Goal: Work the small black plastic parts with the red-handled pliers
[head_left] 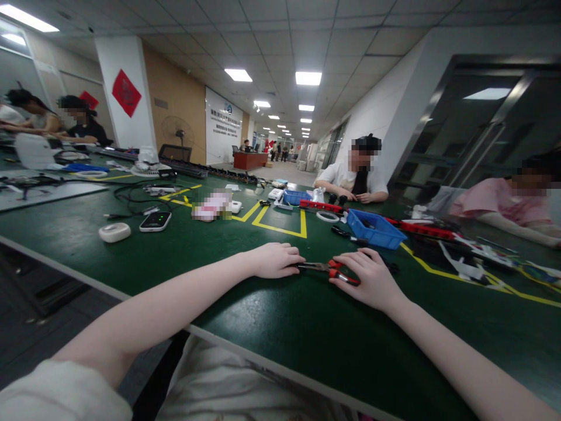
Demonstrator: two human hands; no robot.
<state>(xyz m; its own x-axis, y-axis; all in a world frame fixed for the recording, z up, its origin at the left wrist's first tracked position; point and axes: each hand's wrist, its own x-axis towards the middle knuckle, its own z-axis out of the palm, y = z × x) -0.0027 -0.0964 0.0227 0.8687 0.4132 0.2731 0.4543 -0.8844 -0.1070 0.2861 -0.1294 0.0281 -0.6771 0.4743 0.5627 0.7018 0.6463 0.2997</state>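
A pair of long-nose pliers [322, 266] with red and black handles lies low over the green table, its jaws pointing left. My right hand [370, 278] is closed around the handles, thumb and fingers on either side of them. At the tip of the jaws is my left hand [277, 261], its fingers bent and pinched together. What those fingers hold, if anything, is too small or hidden to make out. Both forearms reach in from the near edge of the table.
Beyond my right hand stands a blue bin [376, 229], with a black tool [348, 235] beside it. A white rounded case [114, 233] and a black-topped device [155, 221] sit to the left. Yellow tape [280, 230] marks the table [210, 257]. People sit across and right.
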